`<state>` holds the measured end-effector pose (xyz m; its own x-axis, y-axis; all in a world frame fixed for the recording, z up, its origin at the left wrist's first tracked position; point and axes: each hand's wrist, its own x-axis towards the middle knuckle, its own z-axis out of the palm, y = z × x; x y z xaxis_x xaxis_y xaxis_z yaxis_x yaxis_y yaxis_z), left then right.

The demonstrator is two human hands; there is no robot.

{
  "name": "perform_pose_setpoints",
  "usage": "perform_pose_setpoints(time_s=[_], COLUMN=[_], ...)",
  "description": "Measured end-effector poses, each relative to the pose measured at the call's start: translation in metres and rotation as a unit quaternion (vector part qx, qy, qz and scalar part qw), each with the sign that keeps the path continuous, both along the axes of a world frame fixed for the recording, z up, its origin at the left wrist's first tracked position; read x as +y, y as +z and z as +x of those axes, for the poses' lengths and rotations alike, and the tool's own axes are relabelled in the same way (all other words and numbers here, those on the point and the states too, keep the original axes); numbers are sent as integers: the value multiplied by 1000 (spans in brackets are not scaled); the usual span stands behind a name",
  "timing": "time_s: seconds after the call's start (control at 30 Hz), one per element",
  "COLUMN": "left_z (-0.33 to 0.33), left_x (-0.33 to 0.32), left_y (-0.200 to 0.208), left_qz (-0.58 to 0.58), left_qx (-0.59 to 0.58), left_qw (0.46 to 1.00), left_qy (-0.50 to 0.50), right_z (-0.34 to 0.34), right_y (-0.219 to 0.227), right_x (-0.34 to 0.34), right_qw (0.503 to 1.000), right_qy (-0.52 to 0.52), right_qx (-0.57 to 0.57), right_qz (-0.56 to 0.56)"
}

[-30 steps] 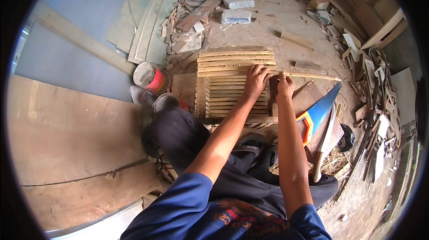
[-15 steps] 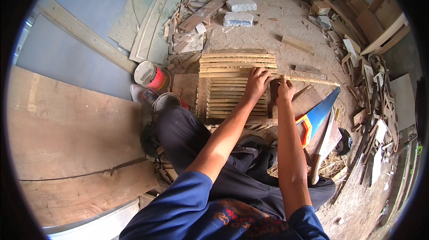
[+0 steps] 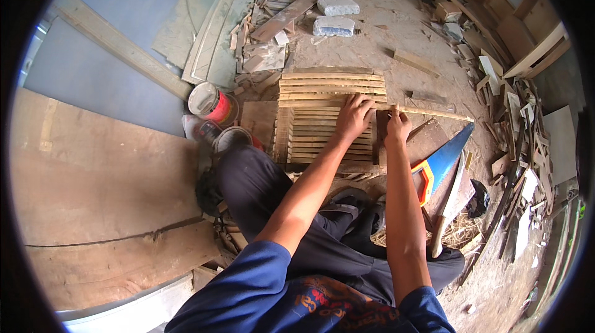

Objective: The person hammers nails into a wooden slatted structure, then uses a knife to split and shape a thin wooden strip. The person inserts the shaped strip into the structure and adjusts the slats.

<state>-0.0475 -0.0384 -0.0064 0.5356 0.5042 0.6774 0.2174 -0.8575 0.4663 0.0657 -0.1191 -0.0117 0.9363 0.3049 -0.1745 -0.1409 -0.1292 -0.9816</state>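
In front of me stands a slatted wooden crate (image 3: pixel 331 137), its thin slats running left to right with gaps between them. A long thin wooden strip (image 3: pixel 434 112) lies across its upper part and sticks out well past the right edge. My left hand (image 3: pixel 355 117) is closed over the strip on top of the slats, fingers bent and pressed down. Beside the crate's right edge, my right hand (image 3: pixel 397 126) pinches the same strip, thumb tip pointing away from me. The undersides of the fingers are hidden.
Right of my right forearm lie a blue-bladed handsaw (image 3: pixel 447 154) with an orange handle and a long knife (image 3: pixel 447 212). Paint buckets (image 3: pixel 209 102) stand left of the crate. Scrap wood (image 3: pixel 524 147) is heaped at the right; two pale blocks (image 3: pixel 334 26) lie beyond.
The view has shifted very slightly. Both hands keep nearly the same place and grip on the strip; the right hand's fingers look a little more curled in.
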Motion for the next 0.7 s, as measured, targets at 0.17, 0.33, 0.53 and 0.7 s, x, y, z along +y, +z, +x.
perform_pose_setpoints(time_s=[0.17, 0.33, 0.53, 0.7], left_z=[-34, -37, -36, -34], left_x=[16, 16, 15, 14], left_y=[1, 1, -4, -8], left_qz=[-10, -21, -47, -32], left_qx=[43, 45, 22, 10], left_qw=[999, 998, 998, 999], left_qy=[28, 35, 25, 28], right_z=[6, 3, 3, 4], right_y=[-3, -7, -3, -7], right_x=[-4, -3, -3, -3], right_qw=[999, 998, 999, 1000], right_qy=[16, 9, 23, 14], right_qx=[-24, -52, -22, -23], right_qz=[-33, -26, -17, 9])
